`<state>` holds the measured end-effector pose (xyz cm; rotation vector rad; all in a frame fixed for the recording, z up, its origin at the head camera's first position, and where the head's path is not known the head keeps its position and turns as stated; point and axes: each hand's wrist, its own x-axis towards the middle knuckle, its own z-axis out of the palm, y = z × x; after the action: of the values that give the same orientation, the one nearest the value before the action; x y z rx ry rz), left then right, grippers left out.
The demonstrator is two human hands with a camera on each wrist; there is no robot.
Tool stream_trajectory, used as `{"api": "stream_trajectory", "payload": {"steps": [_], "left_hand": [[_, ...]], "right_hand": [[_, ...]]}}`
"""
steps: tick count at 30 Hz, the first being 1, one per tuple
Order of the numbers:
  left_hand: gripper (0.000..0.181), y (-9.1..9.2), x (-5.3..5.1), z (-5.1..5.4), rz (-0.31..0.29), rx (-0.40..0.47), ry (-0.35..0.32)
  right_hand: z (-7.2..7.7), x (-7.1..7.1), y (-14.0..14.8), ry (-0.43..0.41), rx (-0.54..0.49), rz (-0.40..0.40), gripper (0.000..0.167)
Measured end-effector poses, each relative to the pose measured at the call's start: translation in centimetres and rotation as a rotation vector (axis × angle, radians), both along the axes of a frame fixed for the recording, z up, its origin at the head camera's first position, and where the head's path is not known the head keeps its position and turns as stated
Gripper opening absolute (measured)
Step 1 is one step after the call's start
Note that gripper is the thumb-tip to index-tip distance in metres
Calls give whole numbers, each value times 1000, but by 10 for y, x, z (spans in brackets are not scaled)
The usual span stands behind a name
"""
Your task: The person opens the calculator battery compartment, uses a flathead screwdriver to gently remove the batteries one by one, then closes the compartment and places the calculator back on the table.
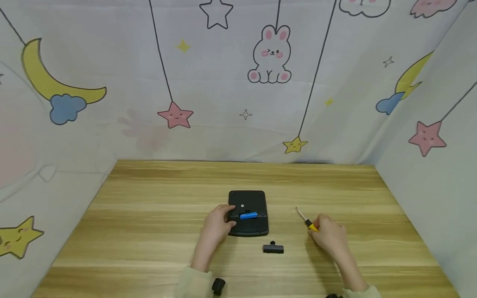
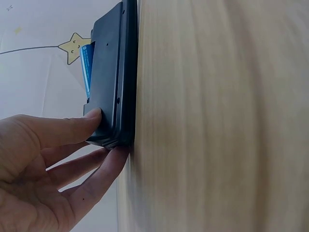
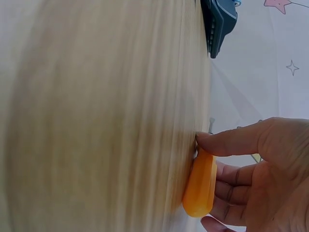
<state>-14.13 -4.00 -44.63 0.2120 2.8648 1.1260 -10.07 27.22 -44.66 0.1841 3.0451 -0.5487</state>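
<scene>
A black calculator (image 1: 247,227) lies back side up on the table, its battery bay uncovered. In the bay a blue battery (image 1: 248,215) sits with one end sticking up, as the left wrist view shows. My left hand (image 1: 217,223) grips the calculator's left edge, thumb (image 2: 94,116) on the back and fingers against the side. To the right, my right hand (image 1: 331,235) pinches the yellow-and-black handle of a screwdriver (image 1: 309,224), which lies at or just above the tabletop, shaft pointing away. The small black battery cover (image 1: 273,248) rests below the calculator, apart from both hands.
The wood-grain table (image 1: 156,248) reaches back to a printed white cloth (image 1: 223,140) hung behind and at both sides. Small black wrist devices, such as the left one (image 1: 218,285), show near the sleeves.
</scene>
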Motion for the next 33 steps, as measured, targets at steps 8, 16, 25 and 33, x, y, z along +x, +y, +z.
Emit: {"api": "stream_trajectory", "payload": {"steps": [8,16,25,33], "left_hand": [[44,-1,2,-3,7,-6,-3],[44,0,13,-8,0,0,-4],[44,3,2,-1,-14,15,18],[44,-1,2,-1,-23,-10,15]], "right_hand": [[0,0,0,-6,10,8,26],[-3,8,2,-36,6,3,28],[4,2,6,11,-11,20,38],[9,3,-1,48,12,18,49]]}}
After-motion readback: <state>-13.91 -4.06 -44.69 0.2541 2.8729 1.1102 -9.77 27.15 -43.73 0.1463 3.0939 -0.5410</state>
